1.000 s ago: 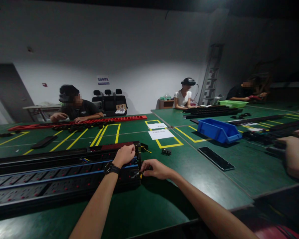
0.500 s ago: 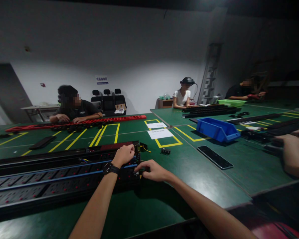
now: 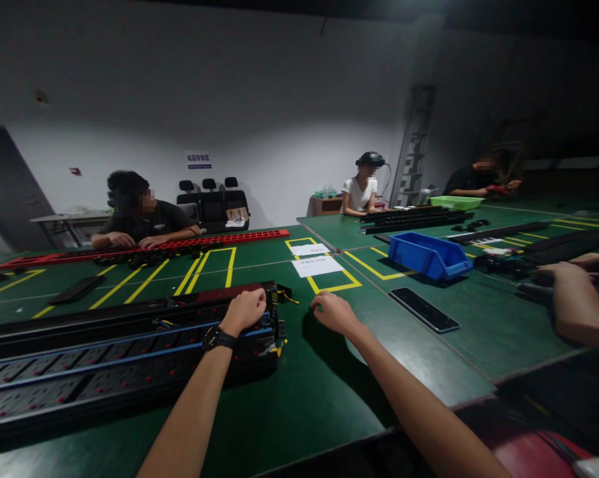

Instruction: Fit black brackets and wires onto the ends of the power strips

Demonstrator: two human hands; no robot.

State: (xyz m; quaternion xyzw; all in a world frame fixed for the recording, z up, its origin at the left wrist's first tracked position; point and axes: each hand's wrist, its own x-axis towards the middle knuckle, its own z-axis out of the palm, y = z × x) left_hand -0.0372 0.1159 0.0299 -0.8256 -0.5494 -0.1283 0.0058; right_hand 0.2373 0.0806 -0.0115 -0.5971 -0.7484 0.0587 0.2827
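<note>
A long black power strip (image 3: 130, 352) with blue wires and red dots lies across the green table (image 3: 329, 385) on my left. My left hand (image 3: 244, 311), with a black watch (image 3: 214, 337) on its wrist, rests closed on the strip's right end. Short yellow wires (image 3: 279, 345) stick out of that end. To the right of the strip's end, my right hand (image 3: 335, 313) is down on the table. Its fingers are curled over a spot that I cannot see under them.
A flat black cover (image 3: 424, 309) and a blue bin (image 3: 429, 255) lie to the right, and white papers (image 3: 315, 265) sit in a yellow-taped box. A red strip (image 3: 145, 247) runs along the far edge before a seated person. A co-worker's arm (image 3: 573, 302) reaches in at right.
My right hand has left the strip's end and moved right and away, onto the spot where a small black part lay. The left hand stays on the strip.
</note>
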